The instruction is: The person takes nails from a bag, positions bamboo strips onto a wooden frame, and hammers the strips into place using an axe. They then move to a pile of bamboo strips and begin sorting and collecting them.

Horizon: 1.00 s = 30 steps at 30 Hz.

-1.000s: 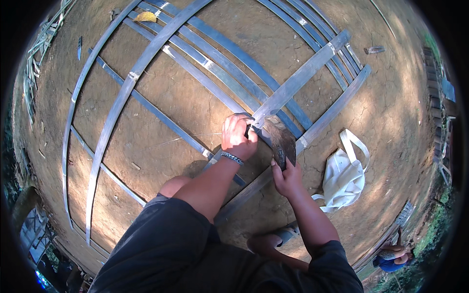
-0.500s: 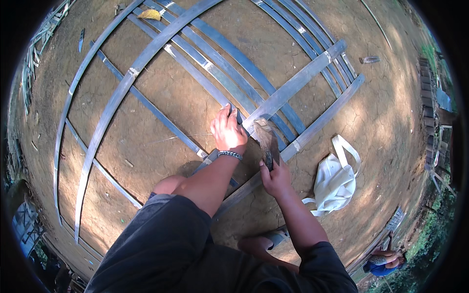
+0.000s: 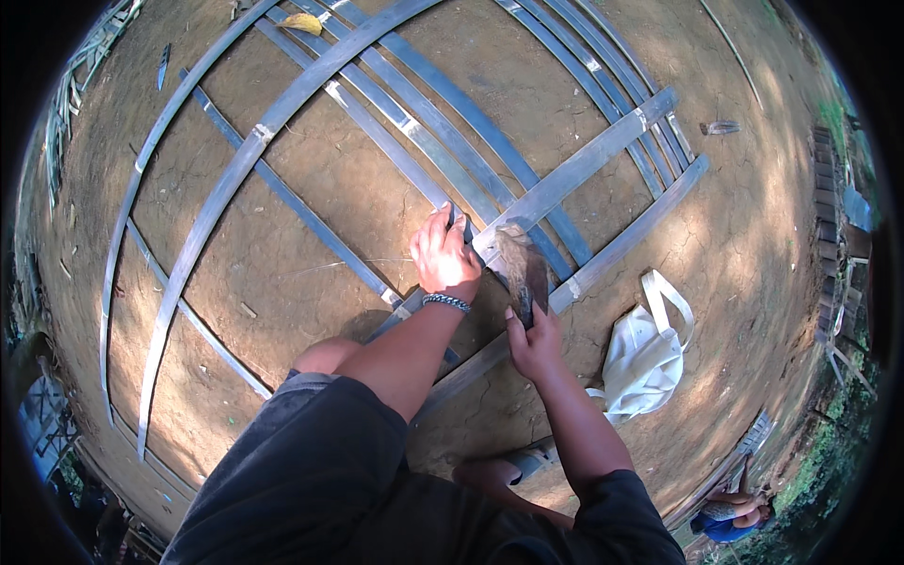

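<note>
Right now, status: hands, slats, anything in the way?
Right hand gripping rough wooden piece. Left hand by near end of broad grey slat. White bag lies right of hands, not blocking.

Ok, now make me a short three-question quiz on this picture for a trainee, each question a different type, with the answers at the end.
1. True or false: the right hand holds a rough piece of wood.
2. Multiple choice: which of these is farthest to the picture's right?
a) the yellow leaf
b) the rough piece of wood
c) the white bag
3. Short answer: on which wrist is the chain-like bracelet worn?

Key:
1. True.
2. c.
3. The left.
</note>
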Motion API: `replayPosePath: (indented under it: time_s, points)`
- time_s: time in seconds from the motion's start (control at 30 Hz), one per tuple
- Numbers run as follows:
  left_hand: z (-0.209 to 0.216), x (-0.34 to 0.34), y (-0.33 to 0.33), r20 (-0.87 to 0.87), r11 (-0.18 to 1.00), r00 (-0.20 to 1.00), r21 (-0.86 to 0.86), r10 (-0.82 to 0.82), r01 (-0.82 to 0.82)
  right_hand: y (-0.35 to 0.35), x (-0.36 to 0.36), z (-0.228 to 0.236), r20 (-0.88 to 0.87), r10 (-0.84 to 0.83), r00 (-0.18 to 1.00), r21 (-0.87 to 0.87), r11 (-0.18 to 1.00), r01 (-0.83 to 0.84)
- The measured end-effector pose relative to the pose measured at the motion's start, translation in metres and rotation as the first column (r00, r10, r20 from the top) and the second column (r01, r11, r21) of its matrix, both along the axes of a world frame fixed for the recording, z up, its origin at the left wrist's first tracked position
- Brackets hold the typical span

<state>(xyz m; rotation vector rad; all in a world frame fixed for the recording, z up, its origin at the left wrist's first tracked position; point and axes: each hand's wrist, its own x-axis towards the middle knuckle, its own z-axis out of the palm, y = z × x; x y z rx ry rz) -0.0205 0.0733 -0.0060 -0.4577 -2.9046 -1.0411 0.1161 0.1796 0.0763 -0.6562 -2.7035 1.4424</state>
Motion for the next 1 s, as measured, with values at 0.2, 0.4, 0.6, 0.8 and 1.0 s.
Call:
replayPosePath:
  time_s: [0.2, 0.4, 0.6, 0.8, 1.0]
  points:
    - [0.001, 0.002, 0.001, 0.012, 1.0, 1.0, 0.006, -0.011, 0.011, -0.001, 0.033, -0.026, -0.087, 0.042, 0.995, 0.048, 0.998, -0.038]
    - [0.001, 0.0, 0.0, -0.008, 1.0, 1.0, 0.014, -0.002, 0.003, -0.005, 0.022, -0.015, -0.055, 0.042, 0.998, 0.079, 0.996, -0.037]
    - [0.001, 0.0, -0.003, -0.007, 1.0, 1.0, 0.0, -0.002, 0.002, -0.004, 0.006, -0.017, 0.132, 0.065, 0.989, 0.019, 0.998, -0.068]
    - [0.001, 0.002, 0.0, -0.005, 1.0, 1.0, 0.018, -0.016, 0.016, 0.001, 0.041, -0.037, -0.085, 0.117, 0.989, 0.108, 0.988, -0.108]
    - [-0.001, 0.003, -0.005, 0.012, 1.0, 1.0, -0.017, -0.022, 0.023, -0.007, 0.004, -0.009, 0.169, 0.068, 0.983, 0.037, 0.997, -0.075]
